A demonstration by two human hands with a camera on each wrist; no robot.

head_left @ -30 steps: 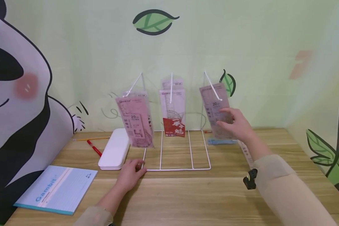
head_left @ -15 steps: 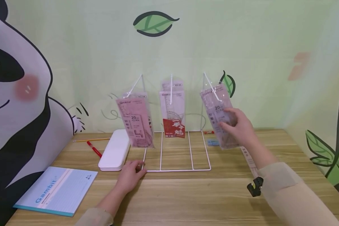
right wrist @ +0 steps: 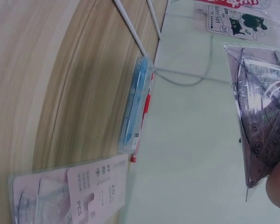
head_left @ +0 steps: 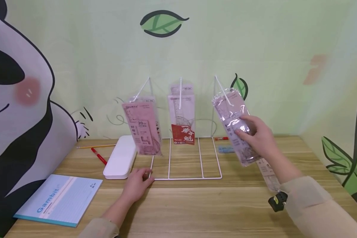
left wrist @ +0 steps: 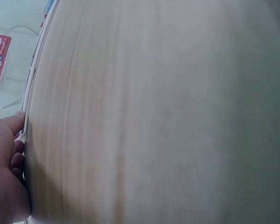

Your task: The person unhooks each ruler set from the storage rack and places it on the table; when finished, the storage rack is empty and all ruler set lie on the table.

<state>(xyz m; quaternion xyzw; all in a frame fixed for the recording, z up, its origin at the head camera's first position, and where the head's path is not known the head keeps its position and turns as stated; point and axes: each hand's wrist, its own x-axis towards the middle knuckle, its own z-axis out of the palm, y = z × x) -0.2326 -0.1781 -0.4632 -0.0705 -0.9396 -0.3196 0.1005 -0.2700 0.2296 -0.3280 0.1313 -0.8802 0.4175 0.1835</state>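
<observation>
On the white wire rack's (head_left: 186, 178) right hook, the right hand (head_left: 257, 137) pinches a light, slippery, bendy clear plastic ruler pack (head_left: 234, 124) at its middle; the left hand (head_left: 136, 183) rests flat, holding the rack down.

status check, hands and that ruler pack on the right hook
Right hand grips the ruler pack, tilted, top at the right hook. Left hand rests on the white wire rack, at its front corner. Nothing in the way.
</observation>
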